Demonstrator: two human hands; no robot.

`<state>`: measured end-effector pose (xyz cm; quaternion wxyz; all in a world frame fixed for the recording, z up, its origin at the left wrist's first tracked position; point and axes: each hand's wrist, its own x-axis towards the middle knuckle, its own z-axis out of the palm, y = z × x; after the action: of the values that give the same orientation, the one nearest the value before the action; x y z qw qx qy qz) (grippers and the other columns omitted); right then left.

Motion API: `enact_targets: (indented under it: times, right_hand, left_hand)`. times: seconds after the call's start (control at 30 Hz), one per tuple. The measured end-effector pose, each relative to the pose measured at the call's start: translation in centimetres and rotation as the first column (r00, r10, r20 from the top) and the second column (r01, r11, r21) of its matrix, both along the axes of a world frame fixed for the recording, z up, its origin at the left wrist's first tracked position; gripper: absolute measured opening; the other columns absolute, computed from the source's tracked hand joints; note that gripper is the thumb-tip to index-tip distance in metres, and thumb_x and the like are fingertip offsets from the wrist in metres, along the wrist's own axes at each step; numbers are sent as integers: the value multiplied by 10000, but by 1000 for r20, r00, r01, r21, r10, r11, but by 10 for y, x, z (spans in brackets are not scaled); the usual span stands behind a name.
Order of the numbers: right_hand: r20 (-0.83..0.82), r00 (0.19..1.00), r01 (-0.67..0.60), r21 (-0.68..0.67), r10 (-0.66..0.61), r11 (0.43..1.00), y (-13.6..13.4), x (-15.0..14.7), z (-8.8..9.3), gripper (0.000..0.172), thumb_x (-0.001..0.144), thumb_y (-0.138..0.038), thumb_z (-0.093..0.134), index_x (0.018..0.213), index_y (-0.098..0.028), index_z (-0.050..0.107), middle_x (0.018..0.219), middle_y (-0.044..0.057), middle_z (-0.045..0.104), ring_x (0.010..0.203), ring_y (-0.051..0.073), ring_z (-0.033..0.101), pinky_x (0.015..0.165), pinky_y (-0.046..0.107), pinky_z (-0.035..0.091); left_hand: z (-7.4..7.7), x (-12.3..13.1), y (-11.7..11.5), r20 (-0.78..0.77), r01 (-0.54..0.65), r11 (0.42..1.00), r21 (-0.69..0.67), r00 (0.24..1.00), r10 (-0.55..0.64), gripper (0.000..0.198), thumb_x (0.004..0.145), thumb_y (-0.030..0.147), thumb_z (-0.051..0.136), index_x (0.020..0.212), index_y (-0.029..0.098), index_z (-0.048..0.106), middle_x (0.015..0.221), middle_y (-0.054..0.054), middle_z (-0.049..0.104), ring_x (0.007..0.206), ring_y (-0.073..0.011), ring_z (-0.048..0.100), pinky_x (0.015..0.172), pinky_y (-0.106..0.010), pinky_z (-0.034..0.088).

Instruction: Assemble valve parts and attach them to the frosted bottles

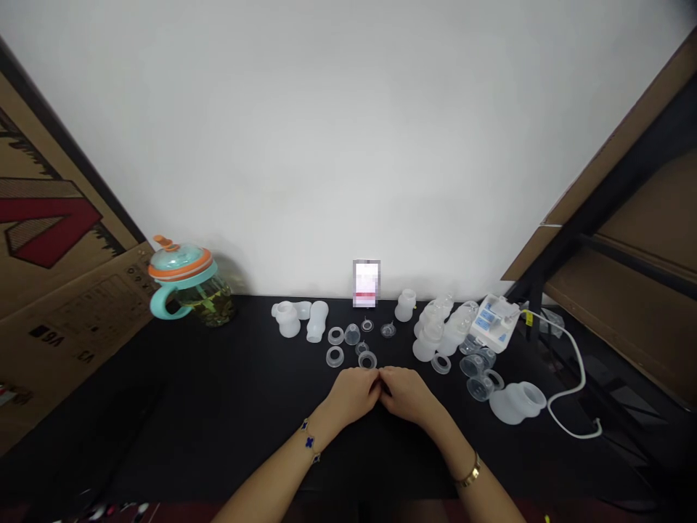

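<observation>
My left hand (355, 396) and my right hand (406, 392) rest on the black table, both closed, their knuckles meeting in the middle. Nothing shows in either hand. Just beyond my left hand lies a clear ring collar (367, 360). Past it are a small clear cup (352, 334), another ring (335, 356) and a clear valve piece (388, 330). Right of my right hand stand several white bottles with clear nipples (428, 345), beside a ring (441, 364). White bottles (287, 319) sit at the back left.
A glass jug (188, 287) with a teal and orange lid stands at the left, beside a cardboard box (59, 290). A white device (495, 323) with a white cable (580, 356) lies at the right, near a large white bottle (516, 403). A lit phone (367, 283) leans against the wall.
</observation>
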<state>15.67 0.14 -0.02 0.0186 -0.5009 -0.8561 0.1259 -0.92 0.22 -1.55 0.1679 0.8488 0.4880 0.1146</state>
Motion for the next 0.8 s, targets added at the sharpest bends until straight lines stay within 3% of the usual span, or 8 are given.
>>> enact_targets:
  times: [0.8]
  right_hand:
    - [-36, 997, 62, -26, -63, 998, 0, -2, -6, 129, 896, -183, 509, 927, -186, 633, 943, 68, 719, 839, 212, 668, 668, 282, 385]
  left_hand:
    - [-2, 0, 0, -16, -9, 1000, -21, 1000, 8, 233, 979, 254, 437, 994, 199, 663, 958, -106, 755, 879, -262, 722, 752, -337, 506]
